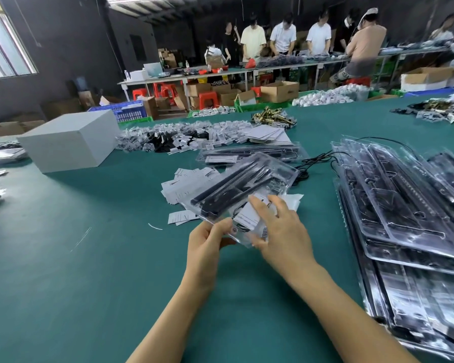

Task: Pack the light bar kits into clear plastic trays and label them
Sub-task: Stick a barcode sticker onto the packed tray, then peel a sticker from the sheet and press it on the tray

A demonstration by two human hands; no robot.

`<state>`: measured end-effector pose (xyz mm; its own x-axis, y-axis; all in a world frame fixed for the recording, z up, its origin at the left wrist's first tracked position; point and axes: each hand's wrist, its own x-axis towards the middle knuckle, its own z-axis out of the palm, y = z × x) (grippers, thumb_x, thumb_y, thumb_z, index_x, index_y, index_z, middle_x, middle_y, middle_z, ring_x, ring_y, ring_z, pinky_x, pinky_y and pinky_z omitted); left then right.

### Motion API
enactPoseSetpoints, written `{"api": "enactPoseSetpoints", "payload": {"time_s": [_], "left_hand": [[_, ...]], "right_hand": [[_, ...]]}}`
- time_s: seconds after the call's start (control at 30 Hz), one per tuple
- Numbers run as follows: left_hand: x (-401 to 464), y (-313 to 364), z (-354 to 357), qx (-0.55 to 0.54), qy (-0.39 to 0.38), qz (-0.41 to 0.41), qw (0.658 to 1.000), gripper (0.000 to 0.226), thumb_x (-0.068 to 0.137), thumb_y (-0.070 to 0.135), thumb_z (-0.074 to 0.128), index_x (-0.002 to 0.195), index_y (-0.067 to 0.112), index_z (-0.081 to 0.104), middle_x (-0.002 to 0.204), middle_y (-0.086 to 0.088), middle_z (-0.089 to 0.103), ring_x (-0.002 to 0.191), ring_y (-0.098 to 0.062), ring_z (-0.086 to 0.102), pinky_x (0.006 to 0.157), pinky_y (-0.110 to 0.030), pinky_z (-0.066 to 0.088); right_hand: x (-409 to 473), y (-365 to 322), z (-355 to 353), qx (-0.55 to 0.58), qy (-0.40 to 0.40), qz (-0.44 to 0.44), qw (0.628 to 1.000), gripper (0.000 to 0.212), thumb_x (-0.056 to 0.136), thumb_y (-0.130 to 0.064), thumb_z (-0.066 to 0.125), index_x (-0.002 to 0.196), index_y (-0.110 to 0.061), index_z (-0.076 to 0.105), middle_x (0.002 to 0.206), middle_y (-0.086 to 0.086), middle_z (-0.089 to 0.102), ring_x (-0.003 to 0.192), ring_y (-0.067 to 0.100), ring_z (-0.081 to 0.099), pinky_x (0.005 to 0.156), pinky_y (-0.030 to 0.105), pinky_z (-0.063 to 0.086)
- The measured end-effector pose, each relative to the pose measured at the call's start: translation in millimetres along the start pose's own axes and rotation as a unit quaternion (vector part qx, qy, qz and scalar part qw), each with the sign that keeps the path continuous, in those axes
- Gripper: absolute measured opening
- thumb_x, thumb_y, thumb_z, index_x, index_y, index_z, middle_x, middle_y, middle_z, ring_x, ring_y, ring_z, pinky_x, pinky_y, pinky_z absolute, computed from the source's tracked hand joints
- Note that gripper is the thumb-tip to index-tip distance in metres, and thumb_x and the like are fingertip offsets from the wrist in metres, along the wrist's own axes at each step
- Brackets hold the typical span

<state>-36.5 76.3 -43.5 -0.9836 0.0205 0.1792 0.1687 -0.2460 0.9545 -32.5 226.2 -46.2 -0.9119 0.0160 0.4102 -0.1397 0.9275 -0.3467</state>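
- A clear plastic tray [240, 191] loaded with black light bars [228, 187] is held tilted above the middle of the green table [63, 258].
- Its near corner is pinched by the left hand [207, 247], thumb on top.
- A white label [249, 218] is pressed onto the tray by the right hand [281, 237], fingers spread.
- Packed trays [404, 218] are stacked along the right edge.

You've got a clear plastic tray [243, 186] w/ black light bars [228, 187] inside, tilted above the green table, white label [249, 217] on its near end; more filled trays [409, 213] stacked at right.
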Motion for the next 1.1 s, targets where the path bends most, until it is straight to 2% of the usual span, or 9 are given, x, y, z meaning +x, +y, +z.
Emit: {"api": "enactPoseSetpoints", "payload": {"time_s": [0.17, 0.23, 0.37, 0.5, 0.63, 0.77, 0.87, 0.97, 1.1], "left_hand": [[-4.2, -5.2, 2.8, 0.073, -0.068, 0.087, 0.991, 0.037, 0.086, 0.054, 0.048, 0.08, 0.025, 0.071, 0.083, 0.005, 0.069, 0.082, -0.01, 0.063, 0.077, -0.029, 0.052], [-3.1, -10.0, 1.6, 0.207, -0.035, 0.127, 0.969, 0.036, 0.09, 0.051, 0.041, 0.085, 0.031, 0.071, 0.09, 0.012, 0.069, 0.092, -0.006, 0.062, 0.084, -0.029, 0.049], [4.3, -28.5, -2.0, 0.546, -0.146, 0.157, 0.81, 0.043, 0.101, 0.045, 0.029, 0.133, 0.033, 0.054, 0.147, 0.015, 0.041, 0.143, -0.008, 0.02, 0.118, -0.038, 0.015], [3.3, -36.1, -1.5, 0.658, -0.226, 0.063, 0.716, 0.05, 0.098, 0.057, 0.015, 0.143, 0.045, 0.035, 0.158, 0.018, 0.015, 0.147, -0.011, -0.015, 0.116, -0.052, -0.012], [0.7, -36.0, -3.8, 0.668, -0.22, 0.061, 0.708, 0.054, 0.095, 0.062, 0.016, 0.145, 0.045, 0.03, 0.159, 0.014, 0.015, 0.147, -0.011, -0.014, 0.116, -0.053, -0.011], [1.0, -33.8, -3.7, 0.653, -0.212, 0.074, 0.724, 0.056, 0.097, 0.059, 0.025, 0.148, 0.037, 0.029, 0.157, 0.013, 0.023, 0.147, -0.008, -0.005, 0.119, -0.047, -0.004], [0.6, -33.1, -3.3, 0.617, -0.2, 0.087, 0.756, 0.059, 0.097, 0.052, 0.036, 0.149, 0.025, 0.028, 0.152, 0.007, 0.032, 0.145, -0.011, 0.015, 0.119, -0.035, 0.011], [-0.9, -30.1, -2.9, 0.559, -0.171, 0.088, 0.807, 0.052, 0.095, 0.048, 0.046, 0.138, 0.021, 0.038, 0.126, 0.005, 0.05, 0.116, -0.018, 0.05, 0.094, -0.022, 0.038], [-0.9, -26.6, -4.6, 0.505, -0.109, 0.153, 0.842, 0.026, 0.091, 0.038, 0.059, 0.102, 0.014, 0.06, 0.09, 0.005, 0.061, 0.081, -0.015, 0.055, 0.069, -0.021, 0.039]], "right_hand": [[5.2, 7.3, -4.0, 0.125, 0.113, 0.018, 0.986, 0.072, 0.076, 0.013, 0.062, 0.139, -0.019, 0.05, 0.141, 0.016, 0.048, 0.126, 0.034, 0.047, 0.103, 0.041, 0.04], [5.0, 8.8, -7.0, 0.168, 0.157, 0.008, 0.973, 0.067, 0.074, 0.015, 0.066, 0.134, -0.013, 0.055, 0.136, 0.017, 0.054, 0.126, 0.033, 0.051, 0.103, 0.042, 0.043], [6.5, 6.4, -22.5, 0.292, 0.298, -0.025, 0.908, 0.037, 0.088, -0.01, 0.067, 0.125, -0.013, 0.062, 0.115, 0.002, 0.068, 0.1, 0.011, 0.066, 0.09, 0.028, 0.053], [13.0, 6.3, -50.5, 0.544, 0.318, 0.102, 0.77, 0.024, 0.084, -0.049, 0.061, 0.082, -0.026, 0.068, 0.075, -0.005, 0.072, 0.074, 0.02, 0.072, 0.072, 0.04, 0.059], [19.1, 20.0, -70.0, 0.743, 0.265, 0.182, 0.586, 0.024, 0.088, -0.043, 0.062, 0.085, -0.021, 0.056, 0.074, -0.001, 0.07, 0.075, 0.03, 0.072, 0.061, 0.028, 0.057], [20.0, 28.6, -70.5, 0.823, 0.179, 0.258, 0.473, 0.034, 0.089, -0.043, 0.059, 0.104, -0.013, 0.051, 0.08, 0.011, 0.073, 0.066, 0.017, 0.071, 0.046, 0.018, 0.05], [19.3, 27.0, -66.0, 0.831, 0.121, 0.268, 0.472, 0.032, 0.085, -0.04, 0.063, 0.096, -0.011, 0.056, 0.088, 0.017, 0.072, 0.055, 0.012, 0.066, 0.041, 0.017, 0.046], [18.1, 19.9, -55.3, 0.802, 0.075, 0.283, 0.521, 0.05, 0.08, -0.043, 0.065, 0.11, -0.004, 0.056, 0.084, 0.015, 0.069, 0.049, 0.01, 0.061, 0.037, 0.017, 0.043], [16.6, 15.7, -37.7, 0.746, 0.056, 0.335, 0.573, 0.035, 0.089, -0.042, 0.061, 0.096, -0.009, 0.055, 0.057, 0.005, 0.064, 0.043, 0.01, 0.058, 0.035, 0.017, 0.041]]}}
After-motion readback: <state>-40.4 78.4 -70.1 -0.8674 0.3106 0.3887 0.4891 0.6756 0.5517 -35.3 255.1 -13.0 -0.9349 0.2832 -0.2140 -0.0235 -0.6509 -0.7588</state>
